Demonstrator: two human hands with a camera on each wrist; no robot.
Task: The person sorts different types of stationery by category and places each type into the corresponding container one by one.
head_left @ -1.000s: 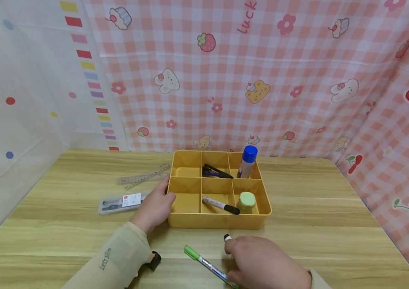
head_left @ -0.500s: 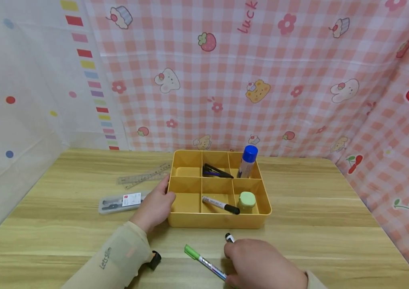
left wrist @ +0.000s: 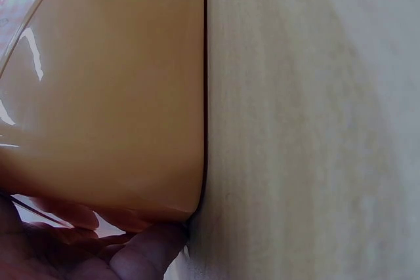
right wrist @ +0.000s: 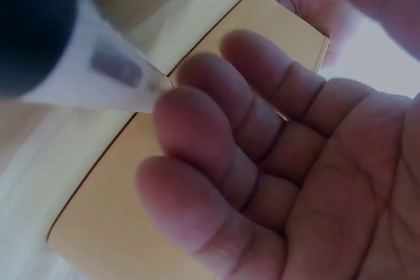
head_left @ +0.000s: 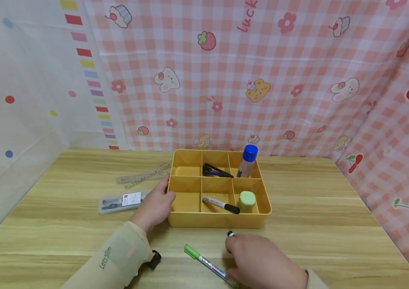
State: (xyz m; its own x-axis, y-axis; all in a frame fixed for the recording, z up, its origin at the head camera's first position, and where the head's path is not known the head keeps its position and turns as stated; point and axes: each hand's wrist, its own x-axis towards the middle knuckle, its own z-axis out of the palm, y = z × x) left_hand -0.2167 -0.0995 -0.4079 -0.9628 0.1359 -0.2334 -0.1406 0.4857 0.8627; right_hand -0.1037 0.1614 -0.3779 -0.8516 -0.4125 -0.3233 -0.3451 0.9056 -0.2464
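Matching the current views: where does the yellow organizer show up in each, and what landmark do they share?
Head: the yellow organizer sits just below centre.
Left wrist: the yellow organizer fills most of the left half, above the left hand.
Right wrist: the yellow organizer runs diagonally, lower left to upper right, partly behind the right hand.
Shared landmark: the wooden tabletop.
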